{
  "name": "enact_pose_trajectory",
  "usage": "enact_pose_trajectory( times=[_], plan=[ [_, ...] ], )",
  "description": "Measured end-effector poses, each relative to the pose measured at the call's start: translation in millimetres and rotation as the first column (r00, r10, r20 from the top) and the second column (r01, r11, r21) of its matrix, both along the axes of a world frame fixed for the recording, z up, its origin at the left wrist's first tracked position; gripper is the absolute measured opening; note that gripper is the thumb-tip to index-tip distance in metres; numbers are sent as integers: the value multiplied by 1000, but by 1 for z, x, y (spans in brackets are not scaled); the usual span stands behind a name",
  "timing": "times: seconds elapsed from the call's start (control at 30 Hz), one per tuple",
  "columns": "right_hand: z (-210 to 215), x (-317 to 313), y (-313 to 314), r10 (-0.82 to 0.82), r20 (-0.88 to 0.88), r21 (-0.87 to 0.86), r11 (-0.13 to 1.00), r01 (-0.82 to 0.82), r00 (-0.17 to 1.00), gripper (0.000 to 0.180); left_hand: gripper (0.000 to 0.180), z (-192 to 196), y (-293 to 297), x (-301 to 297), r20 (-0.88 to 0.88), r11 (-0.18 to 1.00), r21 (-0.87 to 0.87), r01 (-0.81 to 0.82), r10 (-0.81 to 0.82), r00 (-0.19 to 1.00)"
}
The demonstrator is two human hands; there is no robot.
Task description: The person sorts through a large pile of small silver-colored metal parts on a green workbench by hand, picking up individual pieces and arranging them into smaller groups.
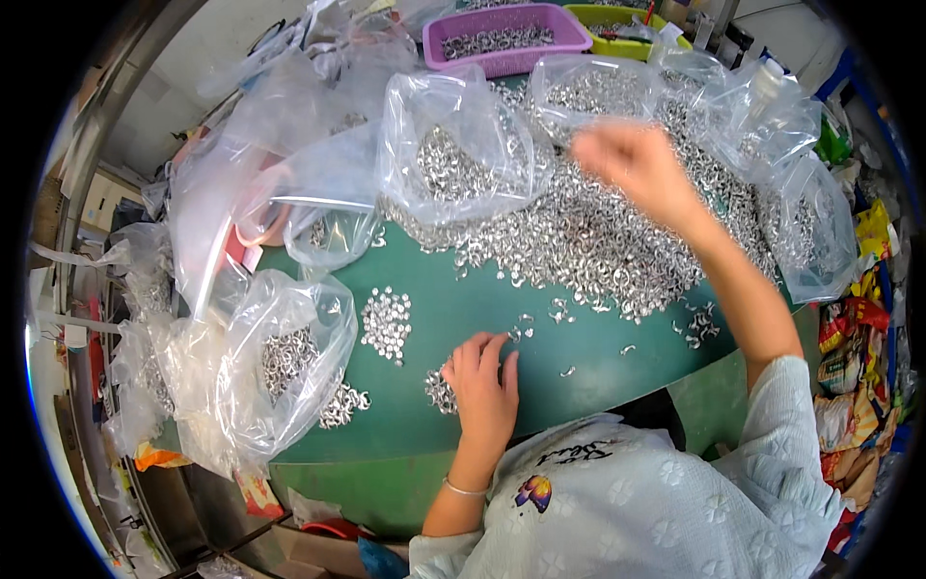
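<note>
The left hand's [485, 381] fingers lie flat and close together on the green table [453, 299], palm down, holding nothing that shows. Their tips touch a few loose metal rings [521, 330], and the thumb side rests against a small clump of rings [440, 391] near the table's front edge. A thin bracelet [463, 489] circles that wrist.

The right hand [632, 159] is raised over the big heap of rings [598, 241] across the back of the table. It is blurred, the fingers seem curled in, and whether they pinch any rings cannot be told. Its forearm runs down to a pale blue sleeve [786, 434].

Left of the left hand sits a separate small pile of rings [386, 323], apart from the heap. Further left, an open clear bag [280, 372] lies on the table corner, with rings inside and some spilling out at its mouth. Behind the pile, another clear bag [453, 145] stands half full of rings, touching the heap. More bags [801, 207] with rings crowd the right end of the heap.

At the back edge stand a purple basket [506, 34] holding rings and, beside it, a yellow-green basket [622, 24]. Coloured wrappers [849, 367] lie on the floor to the right.
</note>
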State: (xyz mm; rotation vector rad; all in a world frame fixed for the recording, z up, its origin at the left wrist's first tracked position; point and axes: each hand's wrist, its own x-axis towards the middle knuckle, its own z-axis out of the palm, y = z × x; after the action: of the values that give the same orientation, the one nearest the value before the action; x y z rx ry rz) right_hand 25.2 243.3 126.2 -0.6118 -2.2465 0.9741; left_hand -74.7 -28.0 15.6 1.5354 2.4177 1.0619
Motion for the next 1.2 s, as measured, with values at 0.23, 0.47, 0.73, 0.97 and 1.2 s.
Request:
enact_pose_trajectory(
  times=[0.23,0.47,0.73,0.97,1.2],
  plan=[
    [16,-37,140,-238,-236,190,939,285,942,36,33,0,6,-2,-8,998,-10,56,-56,998],
    [-15,57,-37,181,280,33,980,-198,943,19,37,-7,-2,-4,-23,992,-102,78,-80,996],
    [-96,45,-111,55,326,314,935,-163,944,25,45,-6,17,1,-2,980,-176,92,-93,996],
    [-112,54,-115,175,359,306,906,-292,917,18,40,-13,24,-4,-160,964,-234,129,-169,973],
    [-109,68,-111,-58,246,263,965,-9,968,17,34,-2,17,2,-53,987,-143,74,-82,995]
  ],
)
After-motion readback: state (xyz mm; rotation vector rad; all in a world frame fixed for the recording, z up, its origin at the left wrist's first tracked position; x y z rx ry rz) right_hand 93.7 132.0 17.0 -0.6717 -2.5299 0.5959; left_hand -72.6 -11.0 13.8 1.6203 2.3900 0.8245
